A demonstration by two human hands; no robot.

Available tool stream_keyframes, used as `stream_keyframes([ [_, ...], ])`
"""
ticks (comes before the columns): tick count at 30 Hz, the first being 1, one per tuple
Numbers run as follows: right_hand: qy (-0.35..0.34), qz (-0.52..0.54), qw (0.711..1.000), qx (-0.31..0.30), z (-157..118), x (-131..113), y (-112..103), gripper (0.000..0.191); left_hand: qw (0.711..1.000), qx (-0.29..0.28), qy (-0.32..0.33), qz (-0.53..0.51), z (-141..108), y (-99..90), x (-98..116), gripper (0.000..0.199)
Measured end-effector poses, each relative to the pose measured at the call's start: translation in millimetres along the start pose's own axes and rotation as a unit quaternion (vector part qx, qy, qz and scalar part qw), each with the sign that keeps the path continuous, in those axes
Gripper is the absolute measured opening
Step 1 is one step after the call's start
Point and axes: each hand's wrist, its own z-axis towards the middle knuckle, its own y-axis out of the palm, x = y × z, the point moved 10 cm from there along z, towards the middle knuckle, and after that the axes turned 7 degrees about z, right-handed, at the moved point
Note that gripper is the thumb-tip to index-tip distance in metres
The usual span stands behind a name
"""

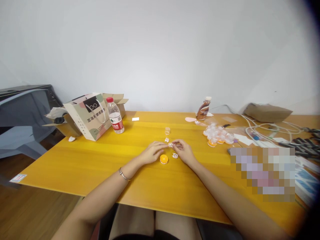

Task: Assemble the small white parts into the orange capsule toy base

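Observation:
My right hand (184, 152) pinches the edge of a small white spoked plastic piece (170, 145) just above the table. On the other side, my left hand (152, 152) has its fingers stretched out, the fingertips reaching the same piece; whether they press on it I cannot tell. Another white spoked piece (167, 140) lies just beyond, and one more white spoked piece (175, 155) rests nearer me, below my right fingers. Beside my left thumb sits a round orange-and-white container (164, 159). Behind the pieces stands a short clear cylinder (167, 131).
At the left are a paper bag (91, 116), a red-capped water bottle (115, 116) and cardboard boxes (120, 103). To the right lie a cluster of clear-and-orange containers (217, 134), a brown drink bottle (204, 109), white cables (265, 128) and a blurred-out flat item (265, 171).

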Motion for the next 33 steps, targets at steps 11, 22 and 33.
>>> stream_keyframes([
  [11, 0.038, 0.139, 0.983, 0.115, 3.8, 18.8, -29.4, 0.026, 0.995, -0.001, -0.065, 0.074, 0.0, -0.1, -26.4, 0.036],
  [22, 0.048, 0.158, 0.982, 0.087, 4.0, 23.5, -20.5, 0.025, 0.965, -0.009, -0.179, 0.191, 55.0, 18.5, -53.5, 0.031],
  [33, 0.071, 0.136, 0.986, 0.057, 1.1, 19.9, -10.8, 0.018, 0.965, -0.062, -0.170, 0.190, 48.0, 20.5, -50.9, 0.016],
])
